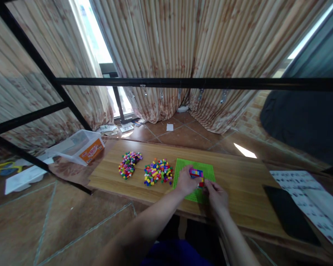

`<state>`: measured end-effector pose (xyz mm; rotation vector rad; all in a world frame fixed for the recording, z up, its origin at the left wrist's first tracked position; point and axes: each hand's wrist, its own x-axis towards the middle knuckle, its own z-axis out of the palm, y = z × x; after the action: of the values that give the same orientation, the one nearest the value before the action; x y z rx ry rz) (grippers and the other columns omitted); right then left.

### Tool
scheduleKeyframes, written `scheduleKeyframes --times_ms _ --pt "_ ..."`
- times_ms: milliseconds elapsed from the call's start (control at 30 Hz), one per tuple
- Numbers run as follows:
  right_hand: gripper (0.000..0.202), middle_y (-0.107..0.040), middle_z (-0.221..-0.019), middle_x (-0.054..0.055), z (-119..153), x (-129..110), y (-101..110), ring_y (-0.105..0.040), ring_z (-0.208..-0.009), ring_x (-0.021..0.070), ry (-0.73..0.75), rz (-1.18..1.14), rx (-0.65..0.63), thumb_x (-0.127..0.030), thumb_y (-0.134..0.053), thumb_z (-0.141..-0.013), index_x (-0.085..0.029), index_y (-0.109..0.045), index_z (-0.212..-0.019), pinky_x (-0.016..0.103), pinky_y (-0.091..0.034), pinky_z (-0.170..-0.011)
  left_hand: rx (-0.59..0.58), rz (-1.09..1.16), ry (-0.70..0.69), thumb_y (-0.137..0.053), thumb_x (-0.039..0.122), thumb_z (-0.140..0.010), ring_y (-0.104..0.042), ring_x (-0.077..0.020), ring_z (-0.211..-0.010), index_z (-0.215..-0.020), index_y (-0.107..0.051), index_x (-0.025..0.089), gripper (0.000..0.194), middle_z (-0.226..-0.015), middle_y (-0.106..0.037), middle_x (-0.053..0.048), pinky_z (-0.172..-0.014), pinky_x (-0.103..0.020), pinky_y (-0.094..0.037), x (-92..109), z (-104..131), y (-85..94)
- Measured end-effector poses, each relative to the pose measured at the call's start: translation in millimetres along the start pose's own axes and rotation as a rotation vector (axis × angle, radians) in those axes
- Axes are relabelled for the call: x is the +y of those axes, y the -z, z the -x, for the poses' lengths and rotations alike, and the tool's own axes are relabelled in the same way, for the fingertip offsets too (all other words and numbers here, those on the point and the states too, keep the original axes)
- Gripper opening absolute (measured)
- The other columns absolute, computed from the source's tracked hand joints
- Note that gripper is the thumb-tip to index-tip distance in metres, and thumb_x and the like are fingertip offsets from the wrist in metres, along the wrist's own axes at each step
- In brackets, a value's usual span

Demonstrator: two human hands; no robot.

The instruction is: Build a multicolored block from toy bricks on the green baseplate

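A small build of toy bricks [196, 172], mostly blue, purple and pink, is over the green baseplate [207, 169]. My left hand [185, 181] is closed around the build's left side, with the thumb along its near side. My right hand [217, 195] is closed at the build's near right end, its fingertips pinched by small red and yellow bricks [201, 182]. Whether those bricks are joined to the build, or held by the right fingers alone, is too small to tell. The fingers hide part of the build.
Two piles of loose colored bricks, a curved pile [126, 165] and a rounder pile [157, 172], lie left of the baseplate on the wooden table [238, 177]. A clear plastic box [81, 147] stands at the left. A black flat object [289, 214] and printed sheets [296, 188] lie right.
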<state>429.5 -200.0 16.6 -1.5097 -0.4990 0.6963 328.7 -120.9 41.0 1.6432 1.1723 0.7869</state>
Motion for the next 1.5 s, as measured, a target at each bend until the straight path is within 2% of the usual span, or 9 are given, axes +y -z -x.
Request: scheduleKeyframes --times_ms 133,267,433,600,767,1033,1167,1333,1500 --pt "0.047 -0.069 -0.069 0.004 12 2 16 -0.057 -0.052 0.0132 0.014 -0.066 0.1 -0.058 -0.072 -0.063 -0.014 -0.069 -0.079 0.027 -0.048 -0.051 0.089 0.032 -0.111 -0.068 0.028 -0.078 -0.054 -0.0255 -0.121 -0.127 -0.052 0.016 0.053 -0.128 -0.059 -0.013 -0.104 -0.044 -0.041 -6 4 29.1" --pt "0.043 -0.07 -0.074 0.004 28 15 34 -0.058 -0.055 0.0129 -0.02 -0.113 0.158 -0.053 -0.076 -0.062 -0.015 -0.07 -0.082 0.025 -0.048 -0.051 0.119 -0.033 -0.167 -0.058 0.021 -0.083 -0.06 -0.0222 -0.111 -0.116 -0.06 0.019 0.034 -0.118 -0.065 -0.009 -0.098 -0.041 -0.047 -22 23 73.2" --pt "0.041 -0.068 -0.069 0.003 55 30 44 -0.056 -0.055 0.0137 -0.037 0.013 0.065 -0.055 -0.073 -0.065 -0.016 -0.071 -0.08 0.026 -0.047 -0.053 0.233 -0.242 -0.189 -0.055 0.021 -0.084 -0.059 -0.0236 -0.113 -0.115 -0.06 0.021 0.032 -0.117 -0.064 -0.008 -0.101 -0.046 -0.045 -56 65 114.5" --pt "0.048 -0.069 -0.068 0.004 76 39 49 -0.062 -0.062 0.0194 -0.007 0.334 -0.082 -0.061 -0.066 -0.07 -0.017 -0.074 -0.087 0.028 -0.047 -0.056 0.34 -0.445 -0.225 -0.052 0.019 -0.084 -0.049 -0.0255 -0.126 -0.127 -0.051 0.021 0.043 -0.133 -0.053 -0.011 -0.108 -0.047 -0.039 -81 88 134.0" --pt "0.05 -0.073 -0.078 0.006 86 40 39 -0.066 -0.07 0.0224 0.006 0.426 -0.181 -0.064 -0.062 -0.072 -0.018 -0.074 -0.088 0.03 -0.051 -0.065 0.358 -0.645 -0.162 -0.065 0.037 -0.078 -0.028 -0.0355 -0.14 -0.141 -0.035 0.016 0.073 -0.151 -0.029 -0.019 -0.112 -0.055 -0.029 -91 82 136.3" --pt "0.045 -0.075 -0.086 0.005 101 47 17 -0.069 -0.084 0.0247 0.086 0.485 -0.367 -0.063 -0.059 -0.074 -0.022 -0.075 -0.083 0.032 -0.053 -0.081 0.29 -0.777 -0.119 -0.066 0.068 -0.067 -0.02 -0.0391 -0.143 -0.146 -0.029 0.018 0.1 -0.154 -0.025 -0.02 -0.112 -0.061 -0.018 -83 47 125.0" --pt "0.044 -0.074 -0.095 0.006 99 53 20 -0.068 -0.095 0.0259 0.078 0.541 -0.401 -0.06 -0.057 -0.078 -0.022 -0.075 -0.088 0.035 -0.049 -0.091 0.272 -0.854 -0.137 -0.061 0.074 -0.068 -0.021 -0.037 -0.143 -0.146 -0.031 0.018 0.101 -0.154 -0.027 -0.018 -0.113 -0.06 -0.019 -77 31 119.8" --pt "0.042 -0.073 -0.102 0.007 99 53 22 -0.067 -0.097 0.0247 0.094 0.525 -0.446 -0.056 -0.056 -0.081 -0.02 -0.075 -0.094 0.033 -0.048 -0.091 0.298 -0.891 -0.211 -0.055 0.076 -0.071 -0.025 -0.0374 -0.14 -0.145 -0.034 0.02 0.096 -0.152 -0.031 -0.018 -0.111 -0.063 -0.021 -68 27 110.9" --pt "0.039 -0.073 -0.104 0.008 100 46 20 -0.066 -0.1 0.0248 0.121 0.536 -0.455 -0.053 -0.055 -0.085 -0.02 -0.075 -0.095 0.033 -0.048 -0.091 0.197 -0.929 -0.401 -0.056 0.048 -0.084 -0.027 -0.0344 -0.14 -0.138 -0.043 0.026 0.06 -0.152 -0.034 -0.012 -0.111 -0.065 -0.017 -54 26 91.3"
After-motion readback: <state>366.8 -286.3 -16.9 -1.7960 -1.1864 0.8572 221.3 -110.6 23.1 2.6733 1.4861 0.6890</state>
